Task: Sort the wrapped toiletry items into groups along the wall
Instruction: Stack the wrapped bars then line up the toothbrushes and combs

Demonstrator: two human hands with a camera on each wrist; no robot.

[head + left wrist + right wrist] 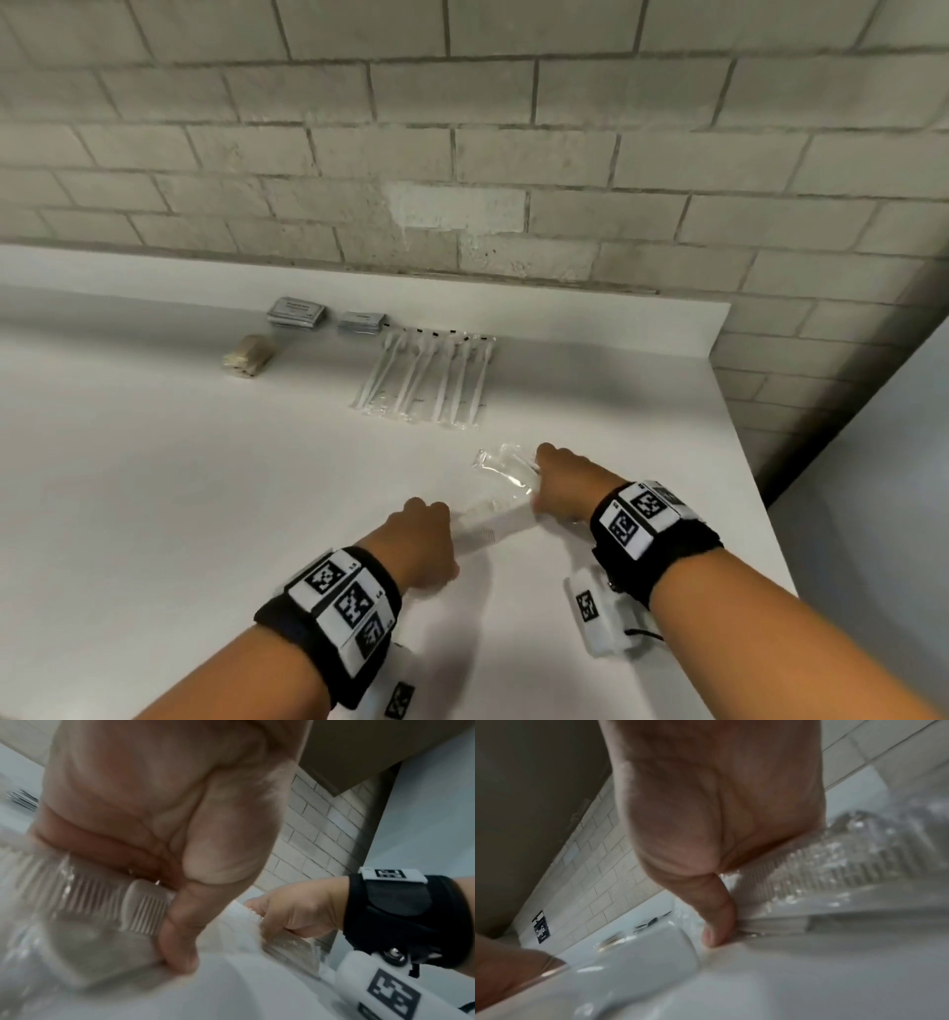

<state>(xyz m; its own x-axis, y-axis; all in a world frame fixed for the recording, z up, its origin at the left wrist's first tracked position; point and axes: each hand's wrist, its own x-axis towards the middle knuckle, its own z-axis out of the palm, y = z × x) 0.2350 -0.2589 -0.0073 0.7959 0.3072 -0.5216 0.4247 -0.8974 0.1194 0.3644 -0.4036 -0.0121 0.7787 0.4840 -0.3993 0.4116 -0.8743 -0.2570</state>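
Gripping clear-wrapped white plastic combs [506, 470] in my right hand [562, 483] | left hand [421, 539] grips another comb [144, 908] | toothbrush row [426, 375] ahead, wallward on worktop [154, 462]

The white bench [154, 488] carries, far along the wall, two stacks of grey sachets [297, 312] and [361, 322], a tan packet pile [246, 355] nearer, a row of wrapped toothbrushes [431, 377] to the right, and clear-wrapped combs [506, 470] near right.

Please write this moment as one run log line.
left hand: grips wrapped comb | right hand: grips wrapped combs | toothbrushes, sachets grouped near wall
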